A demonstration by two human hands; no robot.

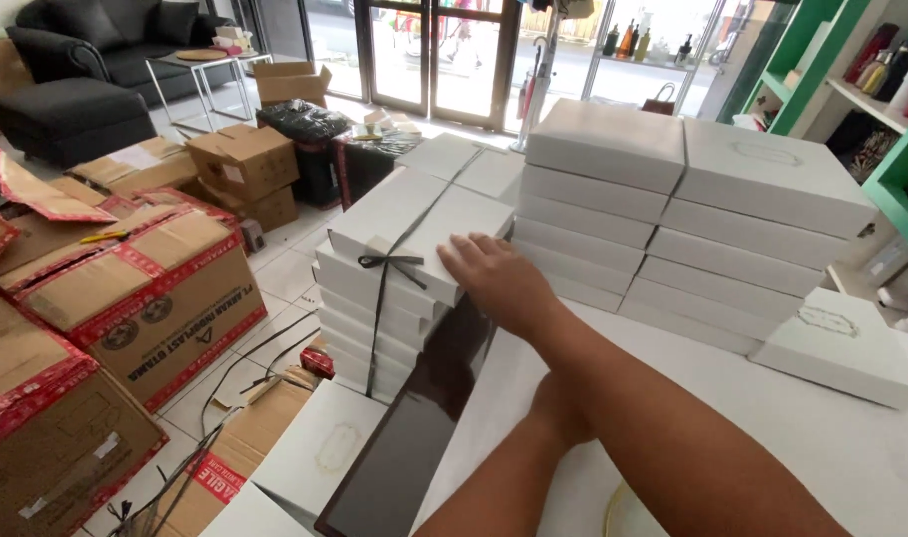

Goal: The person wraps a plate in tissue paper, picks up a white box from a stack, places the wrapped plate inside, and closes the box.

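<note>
**A:** Where am I in this? From my feed the right hand (498,278) lies flat on the top box of the tied stack (394,268), palm down, fingers spread and touching the lid just right of the black ribbon bow (392,263). That grip is wide open and has hold of nothing; it only presses.

**B:** And your left hand?

**A:** The left hand (558,408) is tucked under my right forearm, so I cannot tell whether its grip is closed or loose. It sits low on the tabletop (831,447), near the foot of that stack.

**B:** So which step is it?

**A:** I judge it as steadying or checking the bundle: the ribbon is already knotted round the boxes. Beyond my fingertips, to the right, stand two taller untied white stacks (692,219), and one single box (836,343) lies well to the right of the grip.

**B:** What does the next move call for?

**A:** Probably both hands on the bundle's sides, since a flat palm cannot lift it. The stack sits at the tabletop edge, above the cartons (146,288) on the floor, so care is needed
</note>
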